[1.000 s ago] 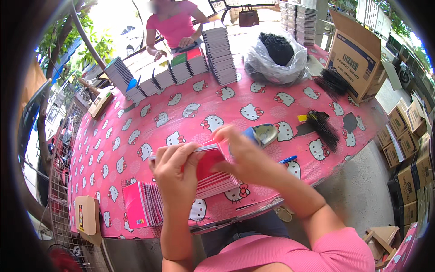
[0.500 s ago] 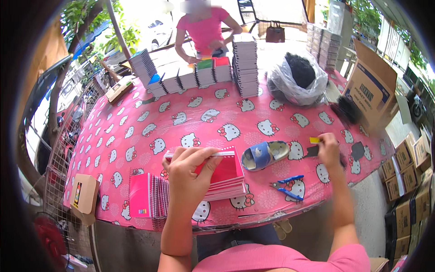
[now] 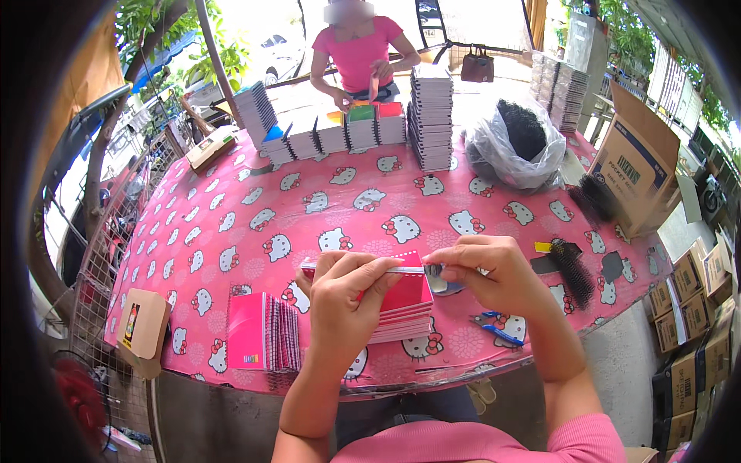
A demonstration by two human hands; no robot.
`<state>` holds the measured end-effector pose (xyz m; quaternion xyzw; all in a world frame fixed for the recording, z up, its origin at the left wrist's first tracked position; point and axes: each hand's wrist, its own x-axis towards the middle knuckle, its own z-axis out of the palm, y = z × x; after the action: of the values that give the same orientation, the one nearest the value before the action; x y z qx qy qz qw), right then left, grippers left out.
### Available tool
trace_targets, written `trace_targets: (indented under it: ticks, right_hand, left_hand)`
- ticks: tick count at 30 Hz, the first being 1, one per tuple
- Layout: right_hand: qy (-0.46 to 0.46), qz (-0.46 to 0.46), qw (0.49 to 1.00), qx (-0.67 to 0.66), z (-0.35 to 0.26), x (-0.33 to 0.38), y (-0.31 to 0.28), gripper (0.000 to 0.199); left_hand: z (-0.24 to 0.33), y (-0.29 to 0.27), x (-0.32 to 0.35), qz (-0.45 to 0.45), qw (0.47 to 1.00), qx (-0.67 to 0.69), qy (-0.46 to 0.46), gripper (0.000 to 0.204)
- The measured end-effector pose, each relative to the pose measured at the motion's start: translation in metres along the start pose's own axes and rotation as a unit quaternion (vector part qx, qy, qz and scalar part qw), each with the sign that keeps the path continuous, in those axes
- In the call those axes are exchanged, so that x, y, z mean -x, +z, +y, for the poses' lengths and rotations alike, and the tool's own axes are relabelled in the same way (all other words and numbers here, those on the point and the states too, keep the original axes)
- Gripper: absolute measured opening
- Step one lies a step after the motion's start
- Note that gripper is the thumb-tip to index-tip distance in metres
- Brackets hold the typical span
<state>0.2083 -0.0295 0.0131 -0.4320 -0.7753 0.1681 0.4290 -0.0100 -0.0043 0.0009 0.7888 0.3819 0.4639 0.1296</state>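
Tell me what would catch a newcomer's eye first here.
First, the bright pink tablecloth with white cat faces, filling the middle. Next, the tall notebook stack at the far side, left of a clear bag of black coils. Near the front edge, the left hand grips pink-covered pages, the right hand at their right end.

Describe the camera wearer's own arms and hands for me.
The left hand and right hand are ungloved, with no watch or bracelet visible. The right arm is bare up to a short pink sleeve; no left sleeve shows.
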Motion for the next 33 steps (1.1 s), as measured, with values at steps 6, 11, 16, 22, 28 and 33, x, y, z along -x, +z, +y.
trace_targets:
  ticks: [6, 11, 16, 22, 28, 33]
  right_hand:
    - [-0.059, -0.063, 0.996, 0.024, 0.001, -0.013, -0.006, 0.025]
    - [0.046, -0.053, 0.997, -0.026, -0.013, -0.009, 0.004, 0.023]
    - [-0.088, -0.013, 0.987, 0.135, -0.007, -0.009, 0.016, 0.022]
    - [-0.05, -0.02, 0.989, 0.141, -0.017, -0.014, 0.017, 0.016]
    - [-0.059, -0.081, 0.977, 0.188, -0.021, -0.019, 0.011, 0.023]
    - [0.026, -0.052, 0.97, 0.235, 0.106, 0.003, -0.041, 0.043]
  left_hand:
    - [-0.001, 0.003, 0.003, 0.019, 1.0, 0.014, -0.001, 0.021]
    - [0.004, 0.001, 0.004, 0.046, 0.998, -0.006, -0.031, 0.022]
    - [-0.003, 0.001, 0.007, 0.066, 0.997, -0.045, 0.0, 0.022]
    - [-0.006, 0.003, 0.007, 0.066, 0.997, -0.035, 0.003, 0.022]
    - [-0.008, 0.0, 0.01, 0.04, 0.999, -0.021, -0.017, 0.02]
    - [-0.005, 0.001, 0.007, 0.052, 0.999, 0.006, -0.006, 0.027]
